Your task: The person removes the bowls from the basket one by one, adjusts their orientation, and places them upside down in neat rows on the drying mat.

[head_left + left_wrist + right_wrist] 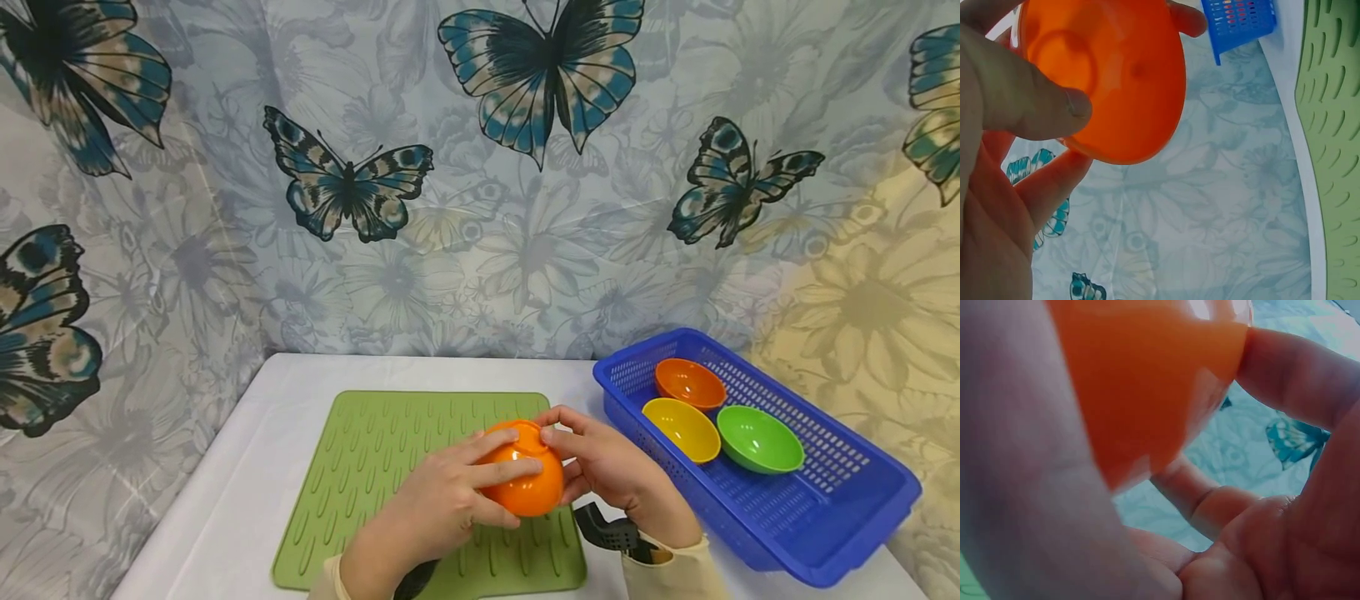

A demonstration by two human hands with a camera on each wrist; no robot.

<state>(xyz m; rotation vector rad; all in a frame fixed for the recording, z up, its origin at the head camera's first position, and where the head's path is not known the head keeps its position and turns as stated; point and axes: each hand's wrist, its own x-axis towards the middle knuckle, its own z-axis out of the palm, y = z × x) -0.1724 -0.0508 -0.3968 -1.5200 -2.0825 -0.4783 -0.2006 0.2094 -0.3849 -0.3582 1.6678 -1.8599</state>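
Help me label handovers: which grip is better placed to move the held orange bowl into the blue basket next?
Probably the right grip: it holds the orange bowl from the side nearer the blue basket. The left grip also holds it but is farther away.

The mat (pixel 382 467) lies left of the basket (pixel 832 496), three bowls (pixel 681 432) inside; another bowl (pixel 528 493) seems above the mat.

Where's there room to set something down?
Bare: the green mat left of the hands; the tablecloth between mat and backdrop, at left; the near end of the blue basket, this side of the green bowl. Crowded: the basket's far end, with a yellow bowl and a red-orange bowl, and the mat's right side, where the hands hold an orange bowl.
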